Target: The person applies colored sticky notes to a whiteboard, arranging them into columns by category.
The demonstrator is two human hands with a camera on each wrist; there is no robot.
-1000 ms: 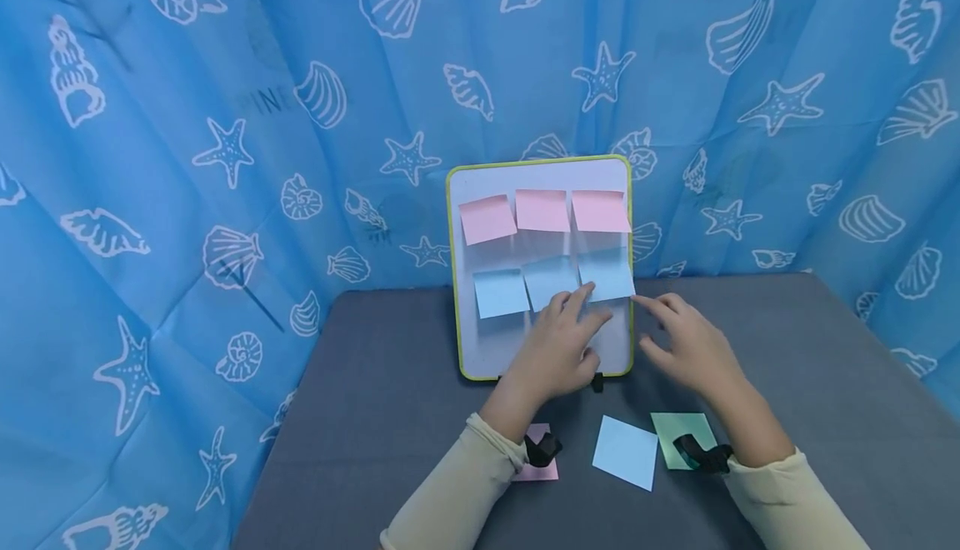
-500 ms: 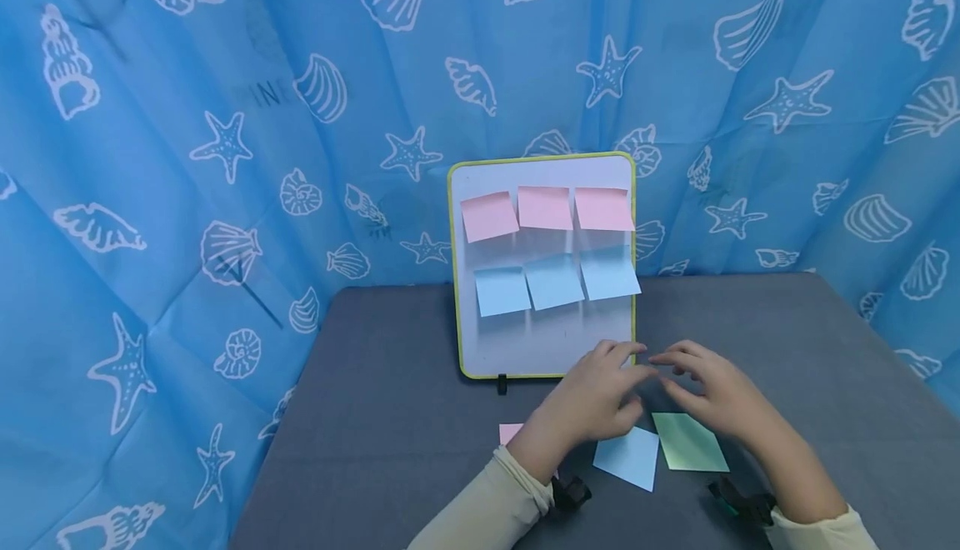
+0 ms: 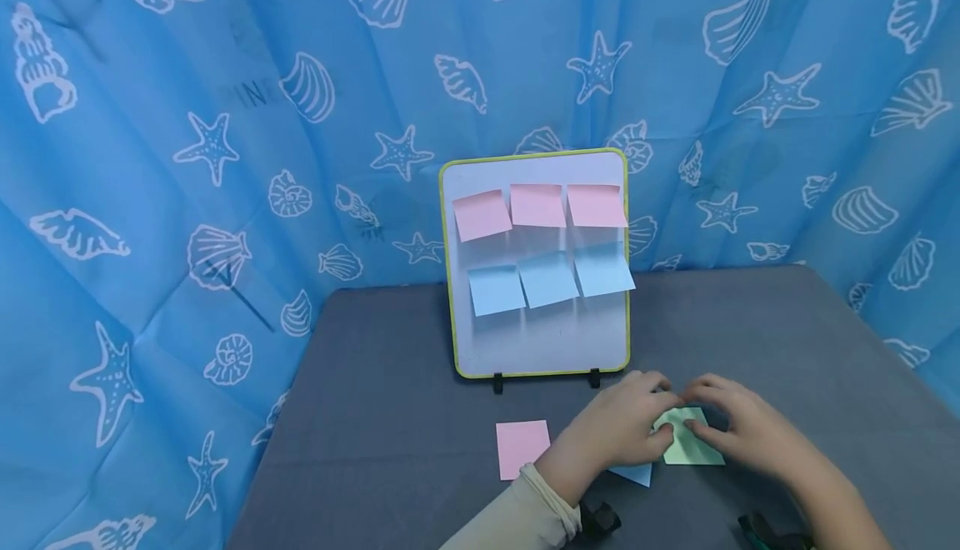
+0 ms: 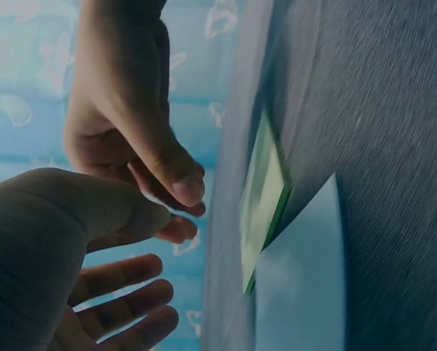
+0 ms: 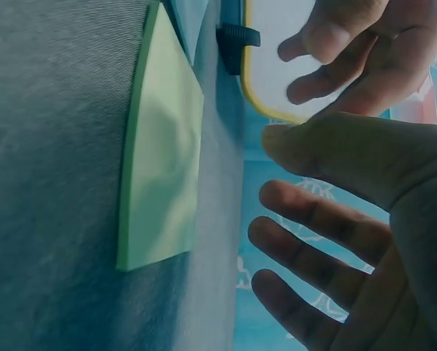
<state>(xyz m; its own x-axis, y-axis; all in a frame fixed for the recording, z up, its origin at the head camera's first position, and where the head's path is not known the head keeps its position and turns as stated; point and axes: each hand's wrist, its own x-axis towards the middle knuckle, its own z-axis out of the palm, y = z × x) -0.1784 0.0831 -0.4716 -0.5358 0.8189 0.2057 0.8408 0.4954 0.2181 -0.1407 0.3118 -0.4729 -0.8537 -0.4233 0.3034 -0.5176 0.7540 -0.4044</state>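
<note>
A green sticky note pad (image 3: 692, 447) lies on the grey table, with both hands close over it. My left hand (image 3: 626, 423) comes in from the left, fingers relaxed and holding nothing. From the right, my right hand (image 3: 753, 433) reaches over the pad with thumb and fingers apart. Both wrist views show a gap between the fingers and the green pad (image 5: 163, 153). The light blue pad (image 4: 302, 281) lies beside it, mostly hidden under my left hand in the head view. A pink pad (image 3: 517, 442) lies to the left of that hand.
A whiteboard (image 3: 540, 354) with a yellow rim stands upright on black feet behind the hands. It carries a row of pink notes (image 3: 537, 205) above a row of light blue notes (image 3: 549, 279). A blue shell-patterned curtain (image 3: 405, 58) hangs behind the table (image 3: 375, 400).
Both hands have come down from the right-hand blue note on the board to above the green pad. The pink pad is now uncovered, while the left hand covers most of the blue pad.
</note>
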